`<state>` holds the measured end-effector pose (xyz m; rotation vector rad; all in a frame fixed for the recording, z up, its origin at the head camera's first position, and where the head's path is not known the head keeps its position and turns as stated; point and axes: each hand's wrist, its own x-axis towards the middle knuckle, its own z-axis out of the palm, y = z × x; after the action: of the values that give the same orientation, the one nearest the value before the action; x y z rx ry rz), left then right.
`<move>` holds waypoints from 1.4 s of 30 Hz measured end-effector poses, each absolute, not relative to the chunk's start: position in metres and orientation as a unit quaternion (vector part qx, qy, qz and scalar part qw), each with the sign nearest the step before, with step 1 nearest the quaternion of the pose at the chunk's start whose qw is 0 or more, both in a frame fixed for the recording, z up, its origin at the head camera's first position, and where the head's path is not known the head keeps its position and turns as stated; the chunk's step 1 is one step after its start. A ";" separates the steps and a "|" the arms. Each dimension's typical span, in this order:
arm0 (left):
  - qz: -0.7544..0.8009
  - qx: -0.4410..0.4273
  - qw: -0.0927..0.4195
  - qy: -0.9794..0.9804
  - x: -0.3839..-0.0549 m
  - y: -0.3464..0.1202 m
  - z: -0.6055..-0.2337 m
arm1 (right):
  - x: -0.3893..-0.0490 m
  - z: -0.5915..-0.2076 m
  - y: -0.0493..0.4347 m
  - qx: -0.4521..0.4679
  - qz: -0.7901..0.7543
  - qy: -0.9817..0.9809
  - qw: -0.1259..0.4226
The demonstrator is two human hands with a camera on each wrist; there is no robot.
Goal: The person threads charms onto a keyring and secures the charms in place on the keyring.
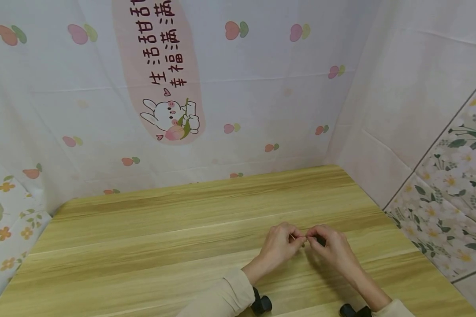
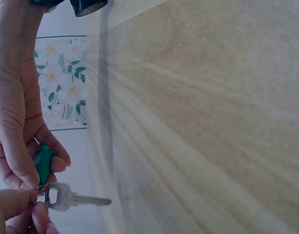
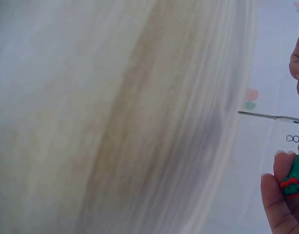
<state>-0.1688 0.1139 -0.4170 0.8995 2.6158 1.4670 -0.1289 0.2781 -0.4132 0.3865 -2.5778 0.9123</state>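
In the head view, my left hand (image 1: 282, 243) and right hand (image 1: 335, 248) meet fingertip to fingertip over the right part of the table. A silver key (image 2: 64, 197) hangs from a metal key ring (image 2: 43, 194), which my left fingers pinch in the left wrist view. My right hand holds a small green charm with red parts (image 2: 44, 163), and its thumb and finger reach to the ring. A short metal chain (image 3: 293, 138) shows beside the charm in the right wrist view. Fingertips partly hide the ring.
The wood-grain table (image 1: 143, 246) extends wide to the left of the hands. Printed cloth (image 1: 262, 88) hangs behind it, and flowered cloth (image 1: 456, 185) stands along the right side. Black wrist cameras (image 1: 263, 304) sit at both cuffs.
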 end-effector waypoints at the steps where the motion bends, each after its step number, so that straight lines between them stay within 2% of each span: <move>1: 0.471 0.289 0.009 0.834 -0.169 0.114 -0.417 | -0.128 -0.413 0.278 0.139 0.322 -0.917 0.191; 7: 0.474 0.292 0.027 0.830 -0.168 0.113 -0.416 | -0.128 -0.413 0.276 0.164 0.289 -0.917 0.221; 11: 0.465 0.292 0.017 0.835 -0.168 0.112 -0.416 | -0.129 -0.414 0.275 0.166 0.280 -0.917 0.232; 42: 0.479 0.295 -0.002 0.827 -0.165 0.109 -0.416 | -0.130 -0.415 0.274 0.176 0.286 -0.904 0.264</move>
<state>-0.1652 0.1092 -0.4155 0.9278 2.6005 1.5084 -0.1300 0.2739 -0.4147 0.4760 -2.4449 0.7733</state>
